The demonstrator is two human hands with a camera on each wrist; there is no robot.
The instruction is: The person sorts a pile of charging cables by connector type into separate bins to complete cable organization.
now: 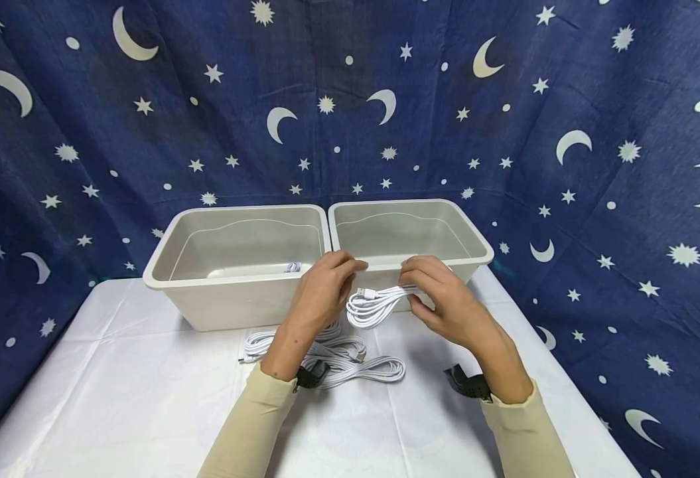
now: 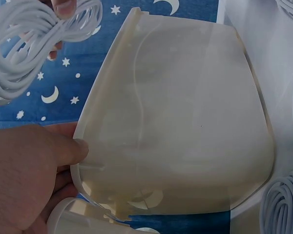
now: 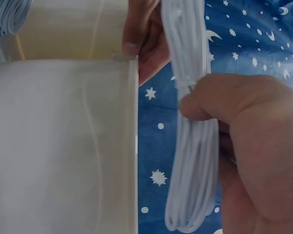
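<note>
My left hand (image 1: 324, 282) pinches the front rim of the right grey bin (image 1: 472, 260) near its left corner, thumb (image 2: 79, 150) outside and fingers behind the wall. A coiled white cable (image 1: 372, 307) with a USB plug hangs from my right hand (image 1: 445, 295), in front of that bin. Seen from the right wrist, thumb and fingers grip the bundle (image 3: 193, 161) around its middle. Several more coiled white cables (image 1: 379, 370) lie on the table below the hands, partly covered by my left wrist.
The left grey bin (image 1: 230, 302) stands beside the right one, with a small cable bundle (image 1: 292, 267) on its floor. A white cloth (image 1: 123, 392) covers the table. Behind and at both sides hangs a dark blue curtain (image 1: 361, 60) with moons and stars.
</note>
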